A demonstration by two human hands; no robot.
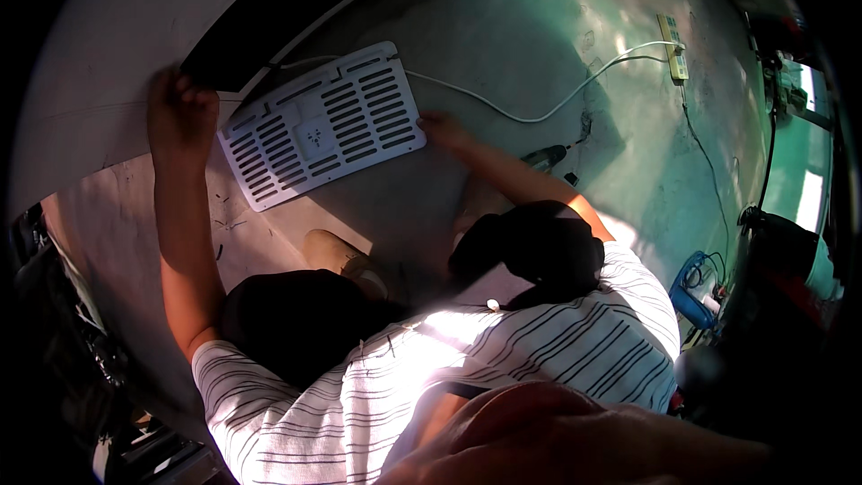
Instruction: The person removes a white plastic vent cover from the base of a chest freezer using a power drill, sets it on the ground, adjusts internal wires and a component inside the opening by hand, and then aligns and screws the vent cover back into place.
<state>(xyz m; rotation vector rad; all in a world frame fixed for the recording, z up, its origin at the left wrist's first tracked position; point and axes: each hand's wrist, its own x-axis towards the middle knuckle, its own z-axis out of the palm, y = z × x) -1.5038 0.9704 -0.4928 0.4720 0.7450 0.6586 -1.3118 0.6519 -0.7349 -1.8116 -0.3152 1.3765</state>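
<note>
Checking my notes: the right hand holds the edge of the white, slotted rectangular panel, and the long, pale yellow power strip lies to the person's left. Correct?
Not left: the head view shows the long, pale yellow power strip on the person's right. The right hand does hold the edge of the white, slotted panel.

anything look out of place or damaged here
The white slotted panel shows no clear damage. Untidy, though: a white cord loops loosely across the floor to the power strip, and small dark bits lie scattered left of the shoe, like debris.
</note>
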